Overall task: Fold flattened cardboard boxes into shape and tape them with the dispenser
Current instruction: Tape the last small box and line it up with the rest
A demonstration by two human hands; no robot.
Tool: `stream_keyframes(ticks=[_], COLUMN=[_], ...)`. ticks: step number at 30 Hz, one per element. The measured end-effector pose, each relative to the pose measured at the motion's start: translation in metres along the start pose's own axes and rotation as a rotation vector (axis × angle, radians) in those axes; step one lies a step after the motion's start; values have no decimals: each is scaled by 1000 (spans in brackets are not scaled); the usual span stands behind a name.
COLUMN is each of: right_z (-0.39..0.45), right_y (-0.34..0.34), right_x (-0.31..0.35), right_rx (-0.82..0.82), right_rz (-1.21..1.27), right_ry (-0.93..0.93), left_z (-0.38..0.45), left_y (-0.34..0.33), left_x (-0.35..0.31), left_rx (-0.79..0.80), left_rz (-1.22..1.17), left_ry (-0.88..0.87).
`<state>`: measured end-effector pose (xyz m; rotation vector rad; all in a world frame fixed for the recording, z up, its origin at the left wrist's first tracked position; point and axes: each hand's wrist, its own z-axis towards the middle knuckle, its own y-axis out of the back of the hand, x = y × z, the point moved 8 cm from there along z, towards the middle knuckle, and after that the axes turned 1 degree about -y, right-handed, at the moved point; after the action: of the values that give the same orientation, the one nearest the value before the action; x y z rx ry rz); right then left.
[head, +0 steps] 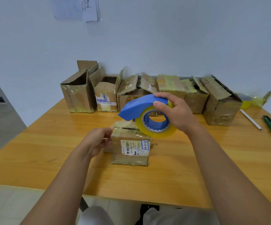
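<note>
Taping step: right hand (178, 111) grips the blue tape dispenser with its yellowish roll (149, 114) over the small brown labelled cardboard box (130, 143); left hand (97, 140) seemingly pinches its edge; next, press tape across the seam.

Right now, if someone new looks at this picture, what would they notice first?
First, the blue tape dispenser with its yellowish roll, gripped by the right hand above the small box at the middle of the wooden table. The left hand holds that box at its left side. Behind, a row of worn, taped boxes stands along the wall.
</note>
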<state>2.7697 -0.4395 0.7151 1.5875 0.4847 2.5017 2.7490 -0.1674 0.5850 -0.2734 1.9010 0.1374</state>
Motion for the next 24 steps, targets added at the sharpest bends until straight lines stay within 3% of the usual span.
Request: stream_keyframes(ticks=[4,9,11,15,18,24], right_z=[1,-1,-2,-3,-5,-7], right_y=[-3,0,0,2,6,7], right_x=[2,0,-1,-1,-3,-5], right_rx=[-2,-29,-36,-42,-57,-74], right_rz=[2,33,40,41,62,55], right_ry=[14,9,8,6,0,-9], left_z=[-6,-9,-9,-29,-40,-51], left_y=[-3,2,7,0,-10,-34], left_x=[-2,0,-5,-35,-34,-15], left_rx=[53,-47,-160,-388,-315,-137], left_rz=[73,90,193,590,599,641], left_ry=[5,-41,-170,-620,-695,-620])
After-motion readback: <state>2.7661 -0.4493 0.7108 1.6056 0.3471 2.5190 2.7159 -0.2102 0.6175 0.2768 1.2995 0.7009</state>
